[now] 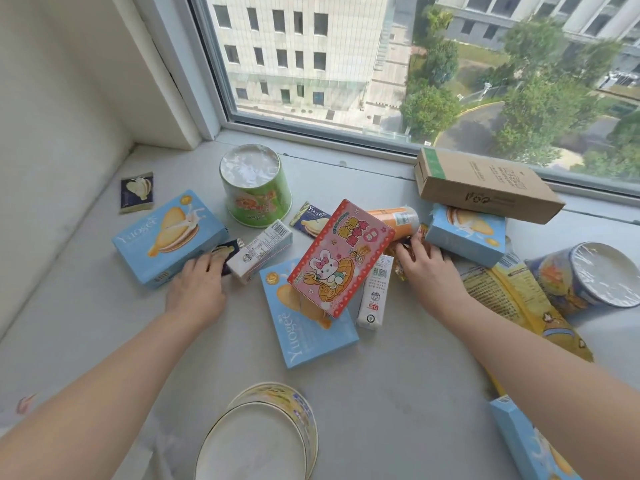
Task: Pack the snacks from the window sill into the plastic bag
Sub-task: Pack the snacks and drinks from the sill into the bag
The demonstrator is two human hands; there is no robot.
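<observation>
blue box (168, 238) under left hand (196, 287), fingers flat | right hand (430, 269) fingers curled on gold wrapper (401, 271)

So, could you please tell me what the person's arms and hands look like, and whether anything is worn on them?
Both arms are bare as far as the frame shows. The left hand and right hand show no gloves, rings, watch or bracelets.

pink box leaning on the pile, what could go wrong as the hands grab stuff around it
The pink box rests tilted on a blue Yuogee box and the snacks behind it; the right hand reaching in beside it could make it slide. The left hand touches a small dark packet wedged between boxes, which may be awkward to pinch. No plastic bag is in view.
</observation>
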